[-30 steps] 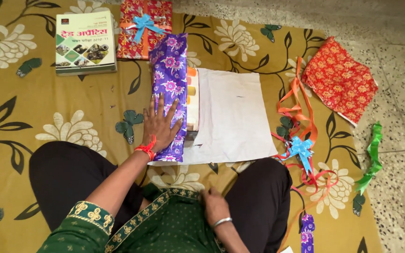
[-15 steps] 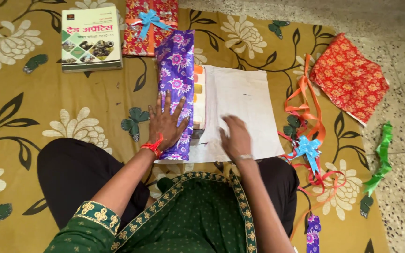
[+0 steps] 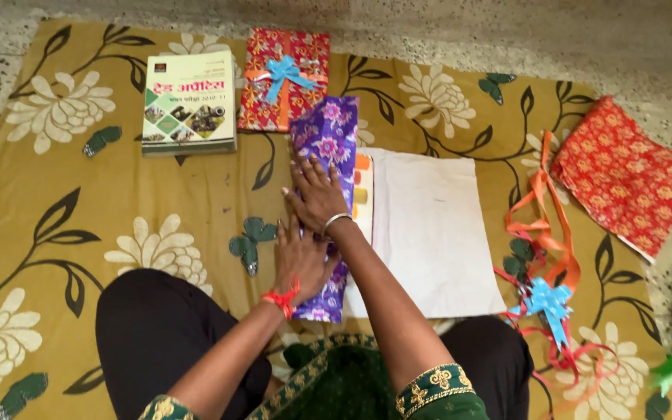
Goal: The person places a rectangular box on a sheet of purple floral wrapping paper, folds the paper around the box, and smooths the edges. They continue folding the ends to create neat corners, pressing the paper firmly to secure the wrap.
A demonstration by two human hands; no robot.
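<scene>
Both palms flat, fingers spread, on the purple floral wrap (image 3: 328, 140) running top-to-bottom at frame centre: right hand (image 3: 316, 194) higher up, left hand (image 3: 301, 260) just below it

Both hands flat, palms down, fingers spread; right hand (image 3: 316, 194) ahead of left hand (image 3: 301, 260), forearms converging.
</scene>
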